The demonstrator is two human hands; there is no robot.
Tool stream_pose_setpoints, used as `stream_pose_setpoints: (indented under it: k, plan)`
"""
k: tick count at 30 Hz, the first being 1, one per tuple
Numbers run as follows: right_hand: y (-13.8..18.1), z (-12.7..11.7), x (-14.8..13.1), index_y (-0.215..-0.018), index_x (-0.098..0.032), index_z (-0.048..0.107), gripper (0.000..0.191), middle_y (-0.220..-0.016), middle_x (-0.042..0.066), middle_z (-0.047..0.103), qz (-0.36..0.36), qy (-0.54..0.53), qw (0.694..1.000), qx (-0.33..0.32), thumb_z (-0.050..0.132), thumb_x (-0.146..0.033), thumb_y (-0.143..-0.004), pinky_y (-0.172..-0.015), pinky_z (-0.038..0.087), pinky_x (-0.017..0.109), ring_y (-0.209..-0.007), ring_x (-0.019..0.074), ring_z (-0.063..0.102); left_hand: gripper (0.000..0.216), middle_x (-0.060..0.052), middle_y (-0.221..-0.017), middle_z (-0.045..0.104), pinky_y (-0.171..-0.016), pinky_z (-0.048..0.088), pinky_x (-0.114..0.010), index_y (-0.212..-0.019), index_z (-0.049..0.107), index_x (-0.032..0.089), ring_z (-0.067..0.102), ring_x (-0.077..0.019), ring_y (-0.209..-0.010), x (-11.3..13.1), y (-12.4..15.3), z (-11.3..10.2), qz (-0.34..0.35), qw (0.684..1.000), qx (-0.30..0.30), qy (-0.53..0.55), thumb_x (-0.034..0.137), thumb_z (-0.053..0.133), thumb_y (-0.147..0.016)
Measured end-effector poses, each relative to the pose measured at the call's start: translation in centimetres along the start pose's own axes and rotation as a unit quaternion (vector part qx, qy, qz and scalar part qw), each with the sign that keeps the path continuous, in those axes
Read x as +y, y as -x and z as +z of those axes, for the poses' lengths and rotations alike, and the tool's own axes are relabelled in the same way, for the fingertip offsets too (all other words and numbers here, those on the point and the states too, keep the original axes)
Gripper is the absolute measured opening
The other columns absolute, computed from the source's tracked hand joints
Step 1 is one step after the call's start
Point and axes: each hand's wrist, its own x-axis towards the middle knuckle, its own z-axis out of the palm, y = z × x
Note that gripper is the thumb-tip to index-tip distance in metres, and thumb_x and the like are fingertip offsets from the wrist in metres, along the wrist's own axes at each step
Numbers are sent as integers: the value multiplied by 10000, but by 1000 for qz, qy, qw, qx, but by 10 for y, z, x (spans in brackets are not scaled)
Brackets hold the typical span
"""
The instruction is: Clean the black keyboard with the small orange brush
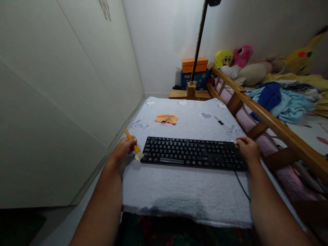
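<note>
A black keyboard (179,152) lies across the cloth-covered table in front of me. My left hand (126,146) is closed around the yellow handle of a small brush (135,147). Its pale bristles touch or nearly touch the keyboard's lower left corner. At the opposite end, my right hand (248,150) grips the keyboard's right edge, with some fingers hidden behind the hand. A black cable (242,186) runs from under the keyboard's right side towards the table's front.
An orange cloth (166,118) lies beyond the keyboard. Farther right is a thin black-and-metal tool (220,122). A wooden bed rail (271,106) borders the table's right, and a white cabinet (64,102) stands left. Behind the table rises a black pole (199,41) beside stacked boxes (195,65).
</note>
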Motion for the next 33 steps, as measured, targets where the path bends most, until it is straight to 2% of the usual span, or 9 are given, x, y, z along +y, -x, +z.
stream_pose_setpoints:
  k: [3, 6, 12, 14, 22, 33]
  plan:
    - [-1, 1, 1, -807, -189, 725, 246, -653, 28, 691, -3, 1, 1000, 2, 598, -332, -652, -586, 485, 319, -566, 200, 628, 283, 49, -499, 434, -421, 262, -208, -642, 475, 230, 364, -97, -435, -5, 1, 4, 14, 999, 46, 16, 471, 621, -661]
    - [-1, 1, 1, -809, -190, 726, 251, -658, 22, 691, -7, 6, 1000, 2, 594, -339, -656, -597, 482, 314, -576, 195, 625, 280, 50, -501, 437, -421, 278, -210, -656, 483, 228, 376, -100, -436, -10, 2, 8, 17, 998, 58, 29, 460, 641, -672]
    - [1, -1, -1, -840, -182, 731, 284, -682, 22, 694, -5, 11, 1000, -8, 594, -361, -668, -618, 479, 317, -612, 203, 636, 287, 33, -513, 465, -419, 287, -209, -625, 508, 214, 383, -93, -431, -12, 3, 10, -5, 1000, -20, 18, 453, 664, -658]
    - [2, -2, -3, -847, -184, 732, 292, -683, 23, 690, 5, 14, 1000, -6, 590, -362, -666, -630, 480, 327, -612, 208, 633, 281, 27, -516, 472, -411, 281, -213, -623, 516, 212, 377, -92, -423, -11, 5, 9, -3, 1000, -22, 20, 453, 657, -660]
    - [7, -5, -15, -854, -180, 726, 300, -706, 58, 699, 27, 34, 999, -12, 605, -369, -656, -654, 470, 342, -644, 223, 624, 245, 43, -517, 452, -449, 306, -207, -679, 494, 219, 388, -92, -447, -6, 5, 12, 67, 992, 100, 39, 419, 605, -768]
    - [9, -7, -21, -824, -193, 722, 288, -695, 61, 700, 30, 43, 999, -13, 598, -366, -629, -645, 466, 354, -635, 237, 624, 219, 12, -621, 597, -495, 395, -229, -805, 566, 215, 502, -123, -504, -14, 0, 13, 117, 970, 211, -15, 428, 608, -838]
